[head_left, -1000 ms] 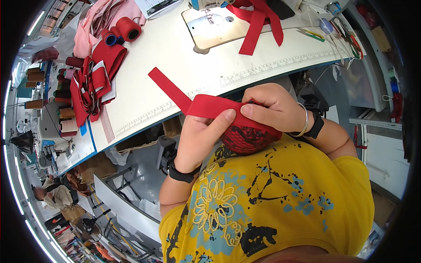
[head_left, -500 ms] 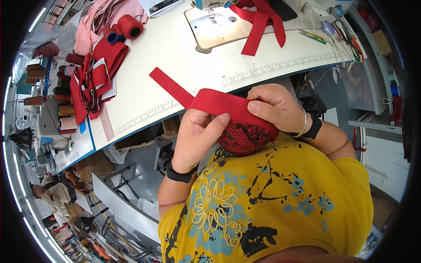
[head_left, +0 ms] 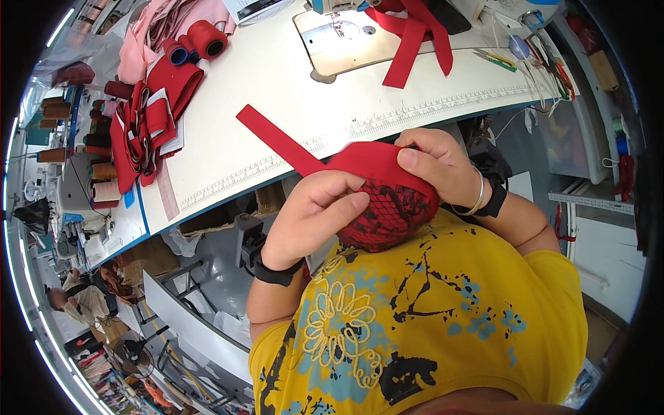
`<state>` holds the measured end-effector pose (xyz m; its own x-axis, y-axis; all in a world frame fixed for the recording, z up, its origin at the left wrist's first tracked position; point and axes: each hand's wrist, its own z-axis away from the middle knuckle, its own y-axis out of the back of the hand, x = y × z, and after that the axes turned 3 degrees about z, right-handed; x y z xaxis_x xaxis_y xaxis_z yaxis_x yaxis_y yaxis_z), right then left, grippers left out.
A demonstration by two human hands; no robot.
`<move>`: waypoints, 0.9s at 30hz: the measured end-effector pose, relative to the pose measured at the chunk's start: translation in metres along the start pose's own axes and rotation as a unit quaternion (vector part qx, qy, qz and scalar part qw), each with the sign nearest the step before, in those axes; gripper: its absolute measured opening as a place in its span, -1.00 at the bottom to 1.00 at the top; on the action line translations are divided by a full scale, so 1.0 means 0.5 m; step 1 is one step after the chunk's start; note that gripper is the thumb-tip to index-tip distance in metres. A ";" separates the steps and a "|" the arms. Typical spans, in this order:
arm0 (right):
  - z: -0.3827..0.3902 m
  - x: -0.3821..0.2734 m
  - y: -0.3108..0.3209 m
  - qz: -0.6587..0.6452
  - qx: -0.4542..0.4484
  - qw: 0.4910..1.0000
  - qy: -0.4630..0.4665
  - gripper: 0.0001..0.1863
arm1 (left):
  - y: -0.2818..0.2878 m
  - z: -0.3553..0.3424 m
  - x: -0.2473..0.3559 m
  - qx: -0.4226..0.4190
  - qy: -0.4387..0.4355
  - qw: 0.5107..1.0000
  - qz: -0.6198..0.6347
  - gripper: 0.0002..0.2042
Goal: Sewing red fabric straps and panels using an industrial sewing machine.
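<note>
- White bench (head_left: 277,76) with a printed ruler strip along its front edge; red strap pile (head_left: 149,117) at its left.
- Red cloth piece (head_left: 377,187) with long strap, held over the lap.
- Left hand (head_left: 315,214) and right hand (head_left: 439,166) both closed, pinching it.

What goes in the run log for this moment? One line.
left hand: grips red strap | right hand: presses strap on mesh piece | table: sewing machine

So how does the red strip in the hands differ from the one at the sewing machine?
The held strip is a single band pinched by both hands, its free end lying straight on the table. The machine's strips lie loose, crossed and untouched. Both are flat red fabric.
</note>
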<state>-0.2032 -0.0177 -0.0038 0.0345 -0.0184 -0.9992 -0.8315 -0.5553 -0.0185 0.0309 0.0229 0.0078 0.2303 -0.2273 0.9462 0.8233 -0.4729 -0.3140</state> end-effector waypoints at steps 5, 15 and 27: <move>0.002 0.002 0.004 -0.003 -0.012 1.000 0.016 -0.72 | -0.021 -0.001 0.004 0.033 0.041 0.997 0.054 -0.89; -0.002 0.001 0.008 0.036 -0.015 0.999 0.030 -0.72 | -0.019 -0.006 -0.006 0.088 -0.002 0.995 -0.047 -0.90; -0.007 0.022 0.009 0.044 -0.012 0.998 0.053 -0.74 | -0.026 -0.021 -0.036 0.126 -0.078 0.980 -0.131 -0.82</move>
<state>-0.2047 -0.0230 -0.0149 0.0211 -0.1556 -0.9876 -0.8200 -0.5678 0.0719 0.0106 0.0244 -0.0061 0.0538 0.0170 0.9984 0.9625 -0.2670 -0.0473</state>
